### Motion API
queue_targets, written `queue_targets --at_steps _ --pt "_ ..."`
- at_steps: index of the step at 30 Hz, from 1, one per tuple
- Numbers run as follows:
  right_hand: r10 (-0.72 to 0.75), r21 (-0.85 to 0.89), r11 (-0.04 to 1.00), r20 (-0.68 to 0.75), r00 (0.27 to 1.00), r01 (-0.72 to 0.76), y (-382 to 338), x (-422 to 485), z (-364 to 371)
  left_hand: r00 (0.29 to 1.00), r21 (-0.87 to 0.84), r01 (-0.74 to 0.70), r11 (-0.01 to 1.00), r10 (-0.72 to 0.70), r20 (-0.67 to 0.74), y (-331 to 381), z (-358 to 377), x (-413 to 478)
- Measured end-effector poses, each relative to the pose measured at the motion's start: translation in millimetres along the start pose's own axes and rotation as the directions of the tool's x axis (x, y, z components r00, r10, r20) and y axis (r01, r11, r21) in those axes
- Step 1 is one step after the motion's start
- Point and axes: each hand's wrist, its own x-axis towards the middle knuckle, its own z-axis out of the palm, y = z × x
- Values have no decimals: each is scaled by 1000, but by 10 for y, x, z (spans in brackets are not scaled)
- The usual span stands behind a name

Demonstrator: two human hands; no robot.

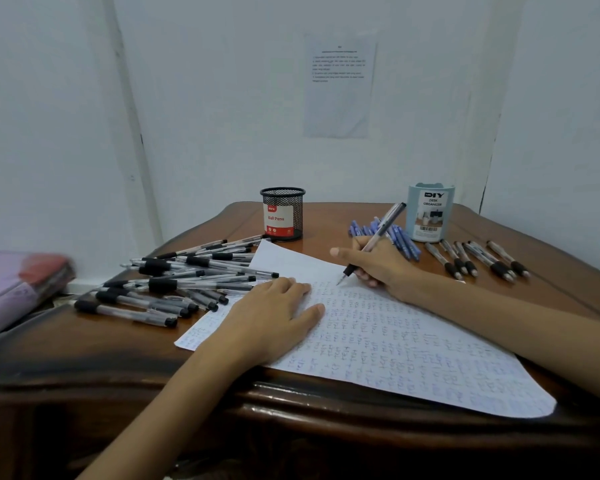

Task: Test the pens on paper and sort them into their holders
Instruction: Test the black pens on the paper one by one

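A white sheet of paper [406,344] covered in small pen scribbles lies on the wooden desk [84,344]. My left hand [274,313] rests flat on the paper's left part. My right hand [381,265] grips a clear pen [378,233] with a black grip, its tip touching the paper near the top edge. A heap of black-capped pens [187,278] lies left of the paper. Blue pens [399,237] lie behind my right hand. Several black-grip pens [478,259] lie in a row at the right.
A black mesh holder labelled Ball Pens [283,213] stands at the back centre. A pale blue desk organizer [429,213] stands at the back right. A printed sheet [339,86] hangs on the wall. Pink and red fabric [21,282] lies left of the desk.
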Motion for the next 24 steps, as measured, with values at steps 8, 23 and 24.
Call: queue_targets --at_steps 8,23,24 --pt "-63 -73 995 37 997 66 7 -12 25 1000 -4 6 1000 -6 2 1 10 11" --pt "-91 -120 989 4 996 91 22 5 40 1000 -10 8 1000 -8 0 -2 18 15" --pt "-96 -121 988 -4 995 95 22 4 43 1000 -11 8 1000 -8 -1 -2 17 16"
